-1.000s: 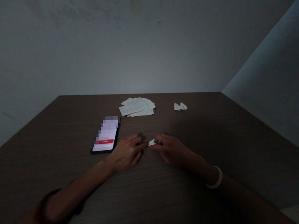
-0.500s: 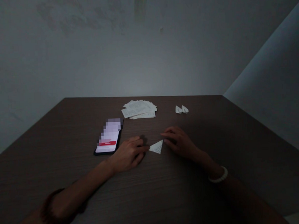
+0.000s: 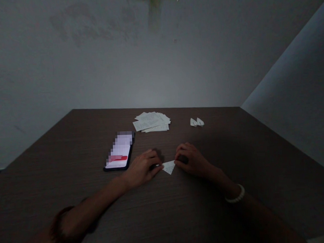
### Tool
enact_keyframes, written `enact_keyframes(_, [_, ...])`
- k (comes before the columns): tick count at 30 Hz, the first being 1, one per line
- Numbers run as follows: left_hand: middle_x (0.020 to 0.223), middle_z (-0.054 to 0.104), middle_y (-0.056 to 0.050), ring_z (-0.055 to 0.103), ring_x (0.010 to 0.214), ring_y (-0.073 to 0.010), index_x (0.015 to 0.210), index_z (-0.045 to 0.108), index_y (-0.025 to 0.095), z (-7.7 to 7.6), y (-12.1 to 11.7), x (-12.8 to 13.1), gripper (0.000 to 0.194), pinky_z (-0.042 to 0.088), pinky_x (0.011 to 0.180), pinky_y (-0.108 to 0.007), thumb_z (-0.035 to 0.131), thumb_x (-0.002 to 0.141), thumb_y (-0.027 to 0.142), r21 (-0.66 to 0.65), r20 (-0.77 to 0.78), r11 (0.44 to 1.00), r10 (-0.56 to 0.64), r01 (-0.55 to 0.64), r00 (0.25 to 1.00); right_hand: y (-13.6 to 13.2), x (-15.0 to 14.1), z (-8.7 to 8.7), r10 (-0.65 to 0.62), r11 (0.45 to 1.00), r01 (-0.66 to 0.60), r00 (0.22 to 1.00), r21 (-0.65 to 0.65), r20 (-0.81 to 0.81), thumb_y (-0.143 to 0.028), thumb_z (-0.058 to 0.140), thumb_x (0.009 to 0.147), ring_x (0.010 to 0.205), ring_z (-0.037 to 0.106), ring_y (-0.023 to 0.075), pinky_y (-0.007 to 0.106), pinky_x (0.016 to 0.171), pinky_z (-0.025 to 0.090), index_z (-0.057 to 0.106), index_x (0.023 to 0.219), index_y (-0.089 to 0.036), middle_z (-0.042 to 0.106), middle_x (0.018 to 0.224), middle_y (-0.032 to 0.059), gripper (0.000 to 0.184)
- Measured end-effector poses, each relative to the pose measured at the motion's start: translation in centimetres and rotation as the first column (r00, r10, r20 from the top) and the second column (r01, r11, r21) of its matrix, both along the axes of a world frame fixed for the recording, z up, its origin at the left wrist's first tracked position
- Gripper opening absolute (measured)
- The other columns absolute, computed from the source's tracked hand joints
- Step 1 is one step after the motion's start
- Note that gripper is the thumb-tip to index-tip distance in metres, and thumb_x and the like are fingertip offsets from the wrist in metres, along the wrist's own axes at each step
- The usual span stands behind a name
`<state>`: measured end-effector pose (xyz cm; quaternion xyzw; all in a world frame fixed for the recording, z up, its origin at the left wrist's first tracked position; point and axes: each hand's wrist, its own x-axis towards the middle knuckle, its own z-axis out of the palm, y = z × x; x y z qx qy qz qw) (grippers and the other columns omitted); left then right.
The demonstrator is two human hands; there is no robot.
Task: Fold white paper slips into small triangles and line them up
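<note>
A small printed piece of paper (image 3: 169, 167), folded into a triangle with its point toward me, lies between my hands. My left hand (image 3: 143, 167) pinches its left corner between thumb and finger. At the right corner my right hand (image 3: 191, 158) is closed in a pinch too, its other fingers curled. The print shows on the upper face of the paper. Just left of my left hand lies a phone (image 3: 119, 151) with a lit screen, partly blurred out.
Behind the hands, a pile of printed paper slips (image 3: 152, 121) is spread on the brown wooden table (image 3: 59, 146). A folded paper bow shape (image 3: 197, 122) stands at the back right. A grey wall (image 3: 160, 72) rises behind the table's far edge.
My right hand has closed from loosely spread fingers to a pinch on the paper's right corner. The paper triangle has turned so its point faces me. The view has tilted up slightly.
</note>
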<state>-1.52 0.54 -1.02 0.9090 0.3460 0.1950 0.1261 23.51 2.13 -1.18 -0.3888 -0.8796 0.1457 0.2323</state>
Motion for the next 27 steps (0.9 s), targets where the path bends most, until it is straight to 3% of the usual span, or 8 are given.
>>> enact_keyframes(5, [0.099,0.057,-0.008,0.053,0.092,-0.0213,0.106,0.064,0.017,-0.1,-0.1,-0.1,0.021,0.047,0.08,-0.035,0.05,0.094,0.027,0.008,-0.016,0.999,0.031,-0.031,0.999,0.2,-0.1,-0.2,0.033,0.999,-0.034,0.999,-0.029,-0.039,-0.019,0.066,0.082,0.088,0.052,0.0184,0.033,0.08,0.038,0.061,0.081,-0.017,0.062,0.092,0.0049,0.006])
enact_keyframes(10, [0.095,0.059,-0.008,0.055,0.09,-0.0209,0.1,0.064,0.016,-0.1,0.0,-0.1,0.02,0.047,0.08,-0.035,0.048,0.095,0.027,0.015,0.032,0.999,0.035,-0.036,0.999,0.1,-0.2,-0.6,-0.033,0.999,0.027,0.987,-0.04,-0.156,-0.017,0.067,0.082,0.073,0.053,0.0156,0.03,0.071,0.038,0.061,0.08,-0.017,0.062,0.075,0.001,0.006])
enact_keyframes(15, [0.081,0.059,-0.004,0.056,0.075,-0.0165,0.088,0.059,0.015,-0.1,-0.2,-0.4,0.019,0.046,0.068,-0.029,0.049,0.095,0.029,-0.031,0.147,0.995,0.101,-0.098,0.984,-0.1,-0.3,-0.8,-0.005,0.999,0.018,0.958,0.043,-0.287,-0.02,0.062,0.086,0.07,0.056,0.0144,0.027,0.066,0.043,0.064,0.091,-0.018,0.065,0.077,0.0024,0.006])
enact_keyframes(20, [0.075,0.061,-0.003,0.056,0.069,-0.0153,0.081,0.059,0.015,-0.4,-0.3,-0.7,0.022,0.045,0.063,-0.027,0.047,0.096,0.027,0.077,0.2,0.992,0.087,-0.104,0.976,-0.2,-0.2,-0.7,0.133,0.97,-0.089,0.973,0.227,-0.187,-0.02,0.055,0.092,0.077,0.058,0.0156,0.031,0.078,0.044,0.064,0.091,-0.019,0.069,0.085,0.0032,0.01])
enact_keyframes(27, [0.072,0.062,-0.004,0.057,0.064,-0.0153,0.081,0.061,0.015,-1.2,-0.3,-0.6,0.022,0.046,0.06,-0.027,0.048,0.095,0.025,0.236,0.205,0.966,0.061,-0.109,0.977,-1.2,-0.9,-0.3,0.051,0.947,-0.017,0.994,0.321,-0.099,-0.017,0.048,0.094,0.076,0.054,0.0173,0.032,0.075,0.044,0.061,0.083,-0.017,0.067,0.081,0.0043,0.017])
